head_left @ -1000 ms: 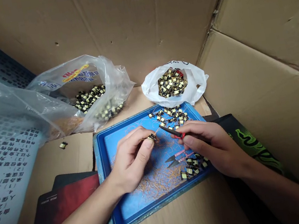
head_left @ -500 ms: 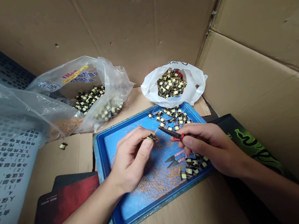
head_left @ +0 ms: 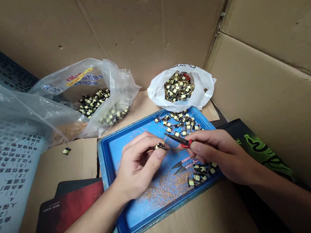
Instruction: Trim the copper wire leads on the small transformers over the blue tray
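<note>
My left hand (head_left: 138, 166) pinches a small black-and-yellow coil part (head_left: 159, 146) over the blue tray (head_left: 122, 221). My right hand (head_left: 218, 153) grips small pliers with red handles (head_left: 179, 140), whose tip meets a thin wire at the part. A pair of pink thread snips (head_left: 185, 164) lies on the tray just below the pliers. Loose coil parts sit in a pile at the tray's far edge (head_left: 180, 122) and another by my right hand (head_left: 202, 173). Cut copper wire bits (head_left: 164, 186) litter the tray floor.
A white bag of coil parts (head_left: 179, 86) stands behind the tray. A clear plastic bag (head_left: 93, 103) with more parts lies at the back left. One stray part (head_left: 66, 150) rests on the cardboard. Dark mats (head_left: 61, 212) lie left and right. Cardboard walls enclose everything.
My left hand has turned the part slightly and shifted it a little right and down. The pliers' tip stays at the part's wire; my right hand has edged slightly left.
</note>
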Tool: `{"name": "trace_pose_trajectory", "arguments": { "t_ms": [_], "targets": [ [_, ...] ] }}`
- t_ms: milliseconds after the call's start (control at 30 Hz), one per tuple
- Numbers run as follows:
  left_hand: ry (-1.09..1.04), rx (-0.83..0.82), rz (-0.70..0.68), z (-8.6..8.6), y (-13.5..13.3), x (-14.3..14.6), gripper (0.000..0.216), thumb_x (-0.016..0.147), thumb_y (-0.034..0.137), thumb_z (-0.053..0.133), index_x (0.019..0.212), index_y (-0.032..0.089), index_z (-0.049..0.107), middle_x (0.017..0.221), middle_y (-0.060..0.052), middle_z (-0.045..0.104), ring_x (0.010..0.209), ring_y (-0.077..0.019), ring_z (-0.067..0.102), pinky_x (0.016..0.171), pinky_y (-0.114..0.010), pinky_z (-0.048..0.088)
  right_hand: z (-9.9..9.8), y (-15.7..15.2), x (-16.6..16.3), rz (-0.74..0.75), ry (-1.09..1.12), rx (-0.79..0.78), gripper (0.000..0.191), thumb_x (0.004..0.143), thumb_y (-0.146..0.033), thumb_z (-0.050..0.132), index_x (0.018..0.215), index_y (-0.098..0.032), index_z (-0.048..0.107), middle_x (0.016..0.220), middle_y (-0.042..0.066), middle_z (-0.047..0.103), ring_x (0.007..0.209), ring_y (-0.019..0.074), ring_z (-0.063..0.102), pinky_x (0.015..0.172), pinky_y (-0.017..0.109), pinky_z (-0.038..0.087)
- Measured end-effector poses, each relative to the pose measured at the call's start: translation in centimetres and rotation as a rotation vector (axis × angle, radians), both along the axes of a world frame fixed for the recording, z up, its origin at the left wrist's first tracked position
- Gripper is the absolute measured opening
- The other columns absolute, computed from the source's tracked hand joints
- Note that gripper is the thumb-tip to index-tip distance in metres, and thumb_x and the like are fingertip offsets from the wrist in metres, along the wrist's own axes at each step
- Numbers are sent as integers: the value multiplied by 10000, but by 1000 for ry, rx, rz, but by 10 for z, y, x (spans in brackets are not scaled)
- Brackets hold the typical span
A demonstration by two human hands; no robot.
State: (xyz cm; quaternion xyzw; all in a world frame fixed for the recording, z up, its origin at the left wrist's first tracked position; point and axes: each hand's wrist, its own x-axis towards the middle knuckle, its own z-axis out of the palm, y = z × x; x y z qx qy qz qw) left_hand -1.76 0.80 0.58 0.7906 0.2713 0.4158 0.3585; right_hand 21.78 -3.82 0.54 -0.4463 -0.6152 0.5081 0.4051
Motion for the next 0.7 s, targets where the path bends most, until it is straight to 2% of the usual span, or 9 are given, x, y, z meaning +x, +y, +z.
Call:
{"name": "trace_pose_trajectory", "arguments": {
  "t_ms": [200, 300, 400, 500, 700],
  "targets": [
    [-3, 27, 21, 1, 0, 0, 188, 1011, 287, 586, 997, 172, 734, 893, -58, 753, 809, -134, 666, 736, -258, 514, 1, 2, 1, 46, 59, -103, 370, 1010, -495, 594, 912, -153, 695, 847, 50, 693, 695, 135, 637, 629, 245, 500],
    [5, 11, 27, 0, 0, 0, 209, 1011, 310, 585, 992, 166, 736, 895, -70, 755, 808, -147, 671, 732, -271, 520, 1, 1, 1, 45, 64, -109, 388, 1012, -505, 588, 883, -154, 691, 810, 42, 678, 670, 131, 605, 603, 247, 470],
    [14, 5, 14, -1, 0, 0, 197, 1006, 301, 593, 1000, 164, 735, 889, -67, 747, 797, -140, 662, 715, -262, 509, 1, 1, 1, 42, 49, -100, 403, 1019, -507, 586, 864, -154, 703, 724, 4, 601, 624, 112, 526, 569, 241, 406],
    [36, -12, -11, -2, 0, -1, 180, 1000, 294, 600, 1038, 172, 727, 896, -59, 734, 809, -137, 655, 717, -258, 491, 0, 1, 1, 41, 41, -76, 378, 1015, -501, 600, 911, -161, 730, 702, -12, 571, 631, 110, 500, 590, 241, 398],
    [24, -42, -66, -3, 0, -1, 168, 989, 298, 606, 985, 157, 697, 871, -67, 720, 799, -146, 643, 715, -268, 488, 2, -1, 1, 38, -2, -74, 343, 1007, -486, 603, 1012, -177, 752, 800, 23, 661, 713, 150, 581, 616, 256, 445]
  ]
}}
